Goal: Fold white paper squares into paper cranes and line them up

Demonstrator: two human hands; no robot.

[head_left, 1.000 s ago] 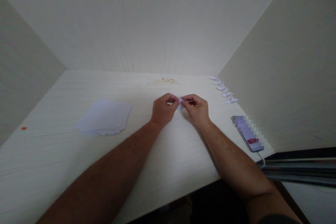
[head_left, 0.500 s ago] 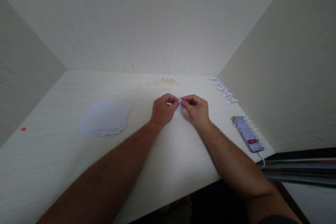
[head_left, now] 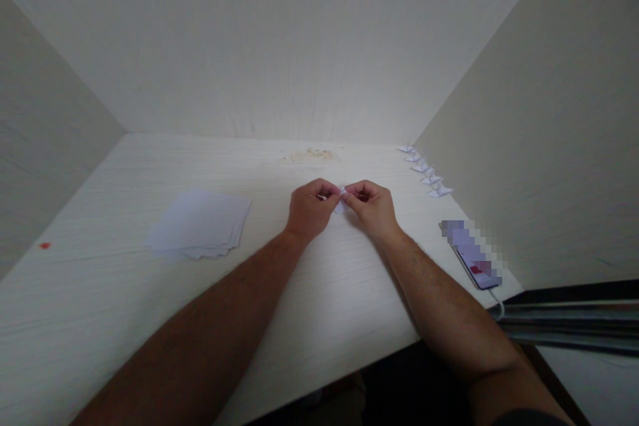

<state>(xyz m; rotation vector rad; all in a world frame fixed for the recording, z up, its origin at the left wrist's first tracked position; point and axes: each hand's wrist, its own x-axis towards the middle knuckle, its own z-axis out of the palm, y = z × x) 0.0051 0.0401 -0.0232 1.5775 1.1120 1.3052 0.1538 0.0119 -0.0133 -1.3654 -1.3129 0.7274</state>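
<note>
Between my two hands is a small piece of folded white paper (head_left: 340,208), mostly covered by my fingers. My left hand (head_left: 313,208) pinches its left side with thumb and forefinger. From the right, my right hand (head_left: 372,208) pinches it the same way, and the fingertips of both hands nearly meet. The paper is held just over the white table (head_left: 319,299); its exact folds are too small to make out. Toward the back right, several small folded paper figures (head_left: 422,166) with pointed tips stand in a row along the side wall.
A stack of white paper sheets (head_left: 200,219) lies on the left. At the right edge rests a phone (head_left: 469,253) with a white cable (head_left: 500,309). Walls (head_left: 299,46) enclose the table at the back and sides. A red spot (head_left: 44,245) marks the far left.
My right hand has shifted very slightly left, its fingertips closer to those of my left hand. Both hands still pinch the folded paper; everything else stays in place.
</note>
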